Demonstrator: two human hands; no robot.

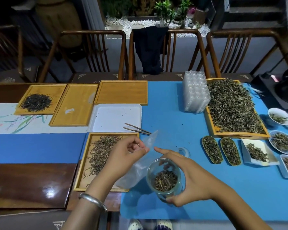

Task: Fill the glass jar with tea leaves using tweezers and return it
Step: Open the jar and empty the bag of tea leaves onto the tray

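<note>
A clear glass jar (164,178) with brown tea leaves in its bottom is held above the blue mat by my right hand (186,176), thumb under it and index finger stretched over its rim. My left hand (125,153) pinches the top of a clear plastic bag (136,170) that hangs beside the jar. Wooden tweezers (136,129) lie untouched across the corner of the white tray (116,117). A wooden tray (83,171) with a heap of brown tea leaves (103,150) sits under my left hand. A glass lid (184,152) rests on the mat behind the jar.
Three wooden trays stand at the back left, one holding dark tea (36,102). A big tray of green tea (231,107), stacked clear containers (195,92), two scoops (212,149) and small dishes (280,116) fill the right side. Chairs (93,52) line the far edge.
</note>
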